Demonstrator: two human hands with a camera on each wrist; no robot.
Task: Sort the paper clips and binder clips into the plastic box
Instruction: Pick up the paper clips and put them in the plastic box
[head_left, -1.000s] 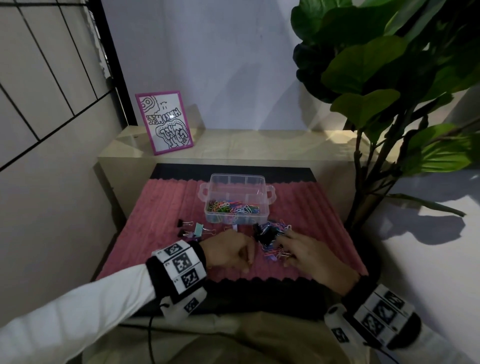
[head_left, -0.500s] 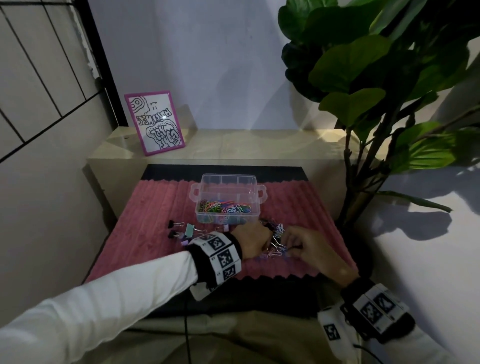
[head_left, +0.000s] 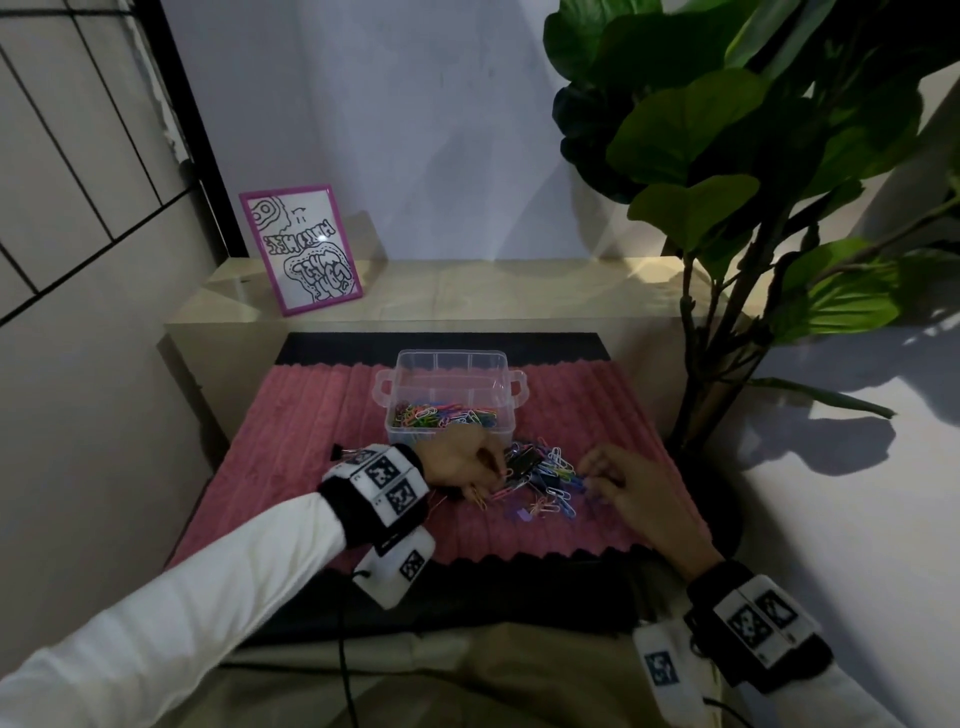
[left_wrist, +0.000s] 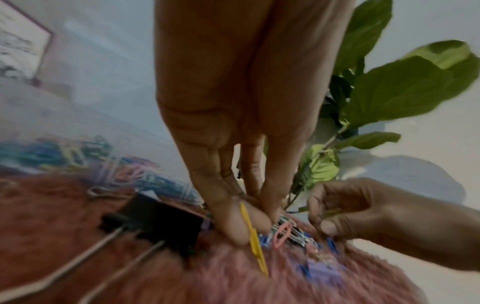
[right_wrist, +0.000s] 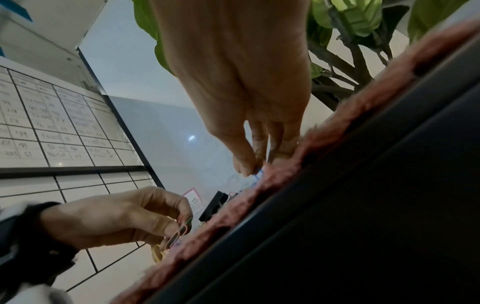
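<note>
Our left hand (left_wrist: 233, 123) pinches a yellow paper clip (left_wrist: 255, 240), long axis pointing down into the rug; just beside it, our right hand (right_wrist: 241, 82) pinches a blue clip (right_wrist: 257, 172).

We see a pink mat (head_left: 322, 431) on the desk (head_left: 467, 291). A framed drawing (head_left: 301, 249) leans on the wall at back left, and a leafy plant (head_left: 727, 171) stands at right.

Multicoloured paper clips (head_left: 545, 470) and a black binder clip (head_left: 524, 460) lie on a pink ribbed mat (head_left: 322, 415).
</note>
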